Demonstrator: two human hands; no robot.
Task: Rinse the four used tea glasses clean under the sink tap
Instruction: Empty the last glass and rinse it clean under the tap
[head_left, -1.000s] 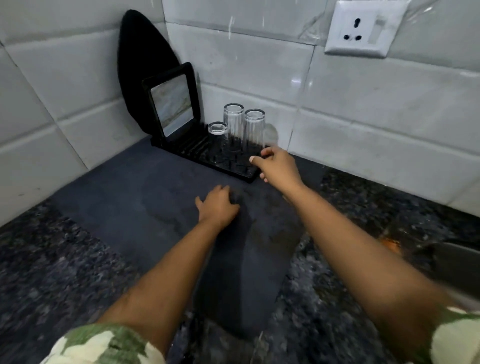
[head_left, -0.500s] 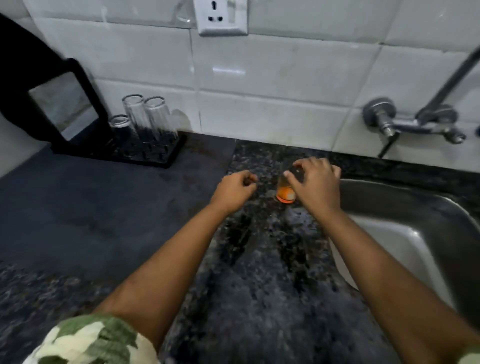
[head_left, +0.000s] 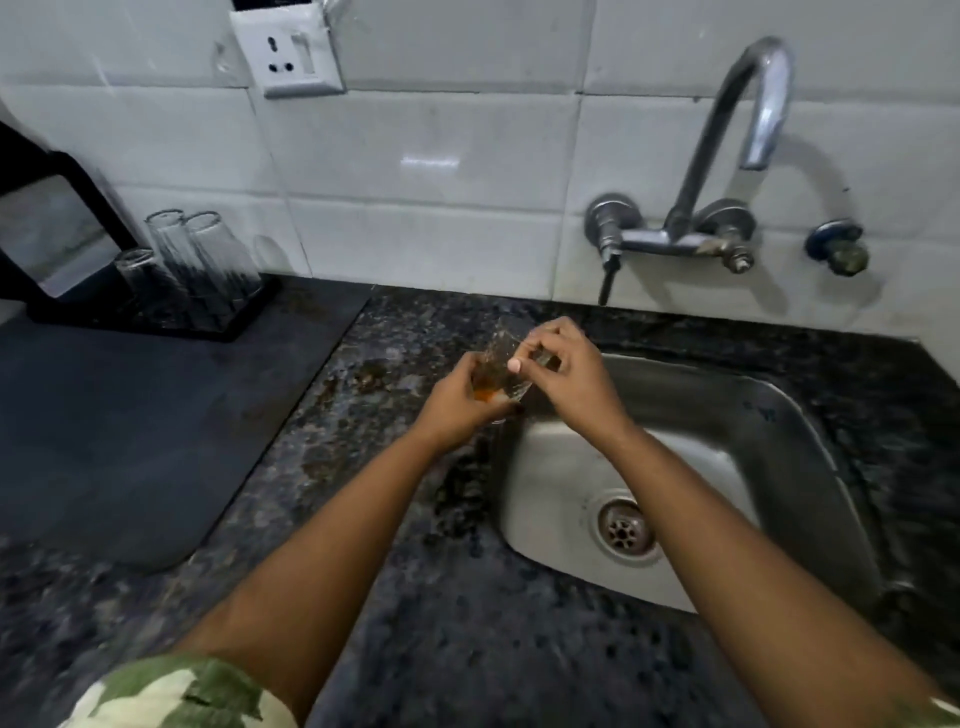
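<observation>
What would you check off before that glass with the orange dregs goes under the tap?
1. Glass held firmly: ok, left hand grips its base and right hand its rim.
2. Glass over the sink: not ok, it sits above the sink's left edge.
3. Water running from the tap: not ok, no stream is visible.
4. Drain clear: ok.
5. Room on the rack afterwards: cannot tell; three glasses stand upside down there.
</observation>
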